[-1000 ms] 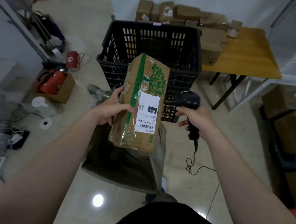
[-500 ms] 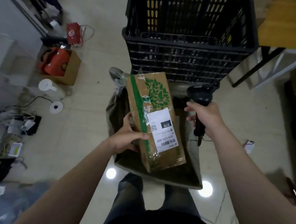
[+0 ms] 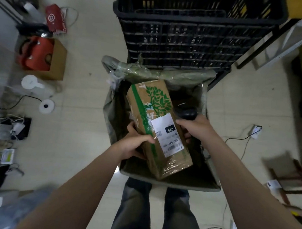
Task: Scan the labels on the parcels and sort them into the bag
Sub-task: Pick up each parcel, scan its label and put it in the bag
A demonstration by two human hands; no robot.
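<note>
A brown cardboard parcel (image 3: 156, 126) with a green tree print, a green tape stripe and a white shipping label (image 3: 168, 134) tilts inside the mouth of the open olive-green bag (image 3: 109, 114) on the floor. My left hand (image 3: 136, 142) grips the parcel's left side near its lower end. My right hand (image 3: 194, 131) holds a black barcode scanner (image 3: 189, 113) by its handle, right beside the parcel's label edge. The bag's inside is dark and what lies in it is hidden.
A large black plastic crate (image 3: 182, 34) stands just beyond the bag. A cardboard box with red items (image 3: 46, 60), a red bag (image 3: 56, 18), a white tape roll (image 3: 46, 106) and cables lie on the floor at left. Shelving and a wooden stool (image 3: 291, 176) are at right.
The parcel has gone from upright in front of me, down and flatter, into the bag's opening. My right hand with the scanner moved down beside it. My view tipped downward.
</note>
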